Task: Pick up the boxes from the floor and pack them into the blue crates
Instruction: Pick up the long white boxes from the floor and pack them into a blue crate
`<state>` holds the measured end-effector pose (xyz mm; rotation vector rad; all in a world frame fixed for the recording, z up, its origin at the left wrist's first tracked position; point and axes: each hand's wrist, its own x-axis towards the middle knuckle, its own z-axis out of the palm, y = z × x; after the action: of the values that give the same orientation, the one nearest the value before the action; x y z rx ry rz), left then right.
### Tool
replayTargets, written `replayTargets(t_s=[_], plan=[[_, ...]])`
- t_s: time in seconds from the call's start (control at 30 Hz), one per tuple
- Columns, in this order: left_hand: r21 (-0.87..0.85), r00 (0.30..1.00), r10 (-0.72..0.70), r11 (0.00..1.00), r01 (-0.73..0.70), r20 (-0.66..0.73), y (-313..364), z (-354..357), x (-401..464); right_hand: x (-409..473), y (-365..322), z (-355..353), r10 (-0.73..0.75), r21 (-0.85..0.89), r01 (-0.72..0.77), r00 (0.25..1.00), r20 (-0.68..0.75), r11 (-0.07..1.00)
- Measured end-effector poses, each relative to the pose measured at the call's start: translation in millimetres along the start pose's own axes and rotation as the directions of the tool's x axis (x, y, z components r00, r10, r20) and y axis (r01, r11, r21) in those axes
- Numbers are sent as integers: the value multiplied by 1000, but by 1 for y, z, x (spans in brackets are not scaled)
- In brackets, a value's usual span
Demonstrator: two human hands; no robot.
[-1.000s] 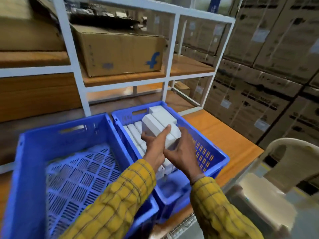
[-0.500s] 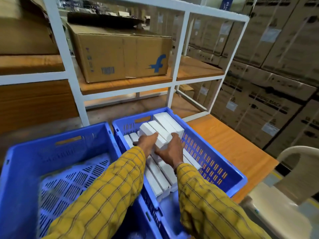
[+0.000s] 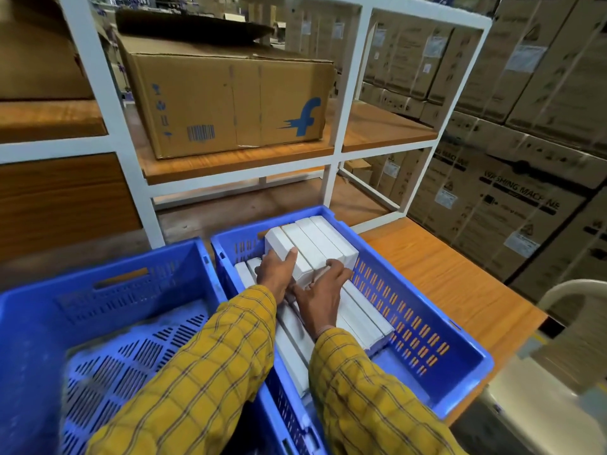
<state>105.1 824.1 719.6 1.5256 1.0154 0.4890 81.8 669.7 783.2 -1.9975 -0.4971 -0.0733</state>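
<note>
Two blue crates stand side by side on a wooden table. The left crate (image 3: 98, 290) holds nothing. The right crate (image 3: 427, 326) has white boxes (image 3: 364, 318) lying in a row on its floor. On top of them, at the crate's far end, sits a batch of several white boxes (image 3: 315, 239). My left hand (image 3: 276, 272) grips the batch's left side with the thumb up on the leftmost box. Fingers curled, my right hand (image 3: 323, 292) holds the batch's near end. My sleeves hide part of the lower row.
A white metal rack (image 3: 338, 152) stands behind the crates, with a large cardboard box (image 3: 230, 100) on its wooden shelf. Stacked cartons (image 3: 492, 208) fill the right side. A beige plastic chair (image 3: 558, 408) stands at the lower right, beside the table's edge (image 3: 460, 284).
Both hands have carried the batch of white boxes forward and down, from above the right crate onto the boxes at its far end. The view has shifted closer.
</note>
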Motion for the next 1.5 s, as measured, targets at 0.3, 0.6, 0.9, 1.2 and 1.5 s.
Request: replayTargets(t_s=[0.3,0.6,0.9,1.2,1.5], plan=[[165,1000,9,986,-11,16,45,-15,-55,7,7,5,-58,-60,61,997,49,996],[86,998,9,996,-14,57,33,-14,-57,12,10,-14,60,20,-69,955,290,997],[50,975,77,995,-89,206,77,-28,-141,-3,-1,-50,82,-32,-76,885,459,997],[291,882,257,876,-385,395,100,-14,-218,-20,-25,-124,13,-176,65,912,411,982],[197,487,349,614,-764,801,122,72,-328,-92,10,-284,-164,-277,188,981,107,942]])
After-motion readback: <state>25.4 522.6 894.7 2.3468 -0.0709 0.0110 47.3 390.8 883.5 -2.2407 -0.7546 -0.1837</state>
